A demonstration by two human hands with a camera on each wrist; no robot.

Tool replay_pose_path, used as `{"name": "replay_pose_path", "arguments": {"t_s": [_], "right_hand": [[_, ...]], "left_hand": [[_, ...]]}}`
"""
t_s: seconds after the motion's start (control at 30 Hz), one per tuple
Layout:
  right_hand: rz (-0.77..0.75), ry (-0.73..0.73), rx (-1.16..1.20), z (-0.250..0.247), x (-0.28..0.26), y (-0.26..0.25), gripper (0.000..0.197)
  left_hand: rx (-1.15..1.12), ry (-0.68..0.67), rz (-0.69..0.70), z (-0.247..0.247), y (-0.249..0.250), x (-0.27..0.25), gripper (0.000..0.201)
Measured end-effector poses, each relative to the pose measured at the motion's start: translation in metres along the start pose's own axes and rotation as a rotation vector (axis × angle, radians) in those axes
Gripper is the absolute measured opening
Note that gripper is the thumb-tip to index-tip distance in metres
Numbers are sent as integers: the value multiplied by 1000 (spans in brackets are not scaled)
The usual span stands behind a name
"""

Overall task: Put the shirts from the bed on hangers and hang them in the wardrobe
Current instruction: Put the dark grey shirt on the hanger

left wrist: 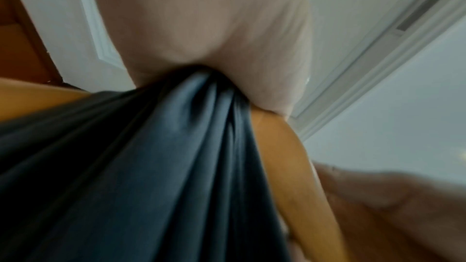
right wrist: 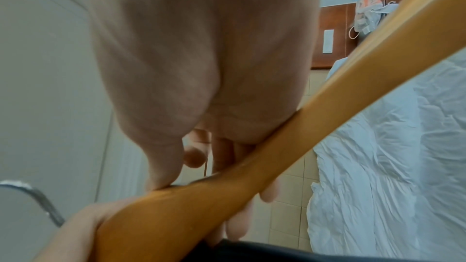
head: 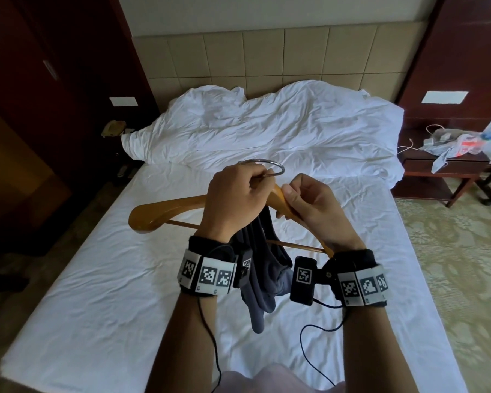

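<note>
Over the bed I hold a wooden hanger (head: pixel 159 214) with a metal hook (head: pixel 270 165). My left hand (head: pixel 236 199) grips it at the neck just below the hook, together with a bunched dark blue-grey shirt (head: pixel 264 279) that hangs down between my wrists. In the left wrist view the shirt (left wrist: pixel 151 166) gathers into the palm over the hanger (left wrist: pixel 290 166). My right hand (head: pixel 309 205) holds the hanger's right arm, thumb on top and fingers beneath, as the right wrist view shows on the hanger (right wrist: pixel 277 156). The hanger's far right end is hidden behind my right wrist.
The bed (head: pixel 111 293) has a white sheet, with a crumpled white duvet (head: pixel 267 123) at the headboard. A nightstand (head: pixel 442 168) with plastic bags (head: pixel 459 143) stands at the right. Dark wooden furniture (head: pixel 26 95) lines the left side. Patterned carpet (head: pixel 451 265) lies at the right.
</note>
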State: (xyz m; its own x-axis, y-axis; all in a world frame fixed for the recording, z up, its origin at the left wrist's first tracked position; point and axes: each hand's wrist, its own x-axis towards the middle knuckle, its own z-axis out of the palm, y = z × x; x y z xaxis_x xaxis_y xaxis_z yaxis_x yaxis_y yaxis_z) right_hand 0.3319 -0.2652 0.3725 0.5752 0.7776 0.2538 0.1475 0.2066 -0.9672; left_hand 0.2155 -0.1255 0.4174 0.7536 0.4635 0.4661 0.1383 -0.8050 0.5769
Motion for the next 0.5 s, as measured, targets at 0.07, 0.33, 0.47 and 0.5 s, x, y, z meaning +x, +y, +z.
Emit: {"name": "replay_pose_path", "arguments": {"t_s": [0.07,0.33,0.47,0.5], "right_hand": [[-5,44,30,5,3,0,27],[-84,163,320,-19,-3,-11,26],[71,-22,101,-41,-10,-12,35],[143,-67,-9,-44,-9,-5,38]], "left_hand": [[40,102,9,2,-2,0,41],[10,443,-122,-14,-28,6,53],[-44,522,-180,-19,-35,8,55],[-46,533,-185,-19,-35,8,55]]}}
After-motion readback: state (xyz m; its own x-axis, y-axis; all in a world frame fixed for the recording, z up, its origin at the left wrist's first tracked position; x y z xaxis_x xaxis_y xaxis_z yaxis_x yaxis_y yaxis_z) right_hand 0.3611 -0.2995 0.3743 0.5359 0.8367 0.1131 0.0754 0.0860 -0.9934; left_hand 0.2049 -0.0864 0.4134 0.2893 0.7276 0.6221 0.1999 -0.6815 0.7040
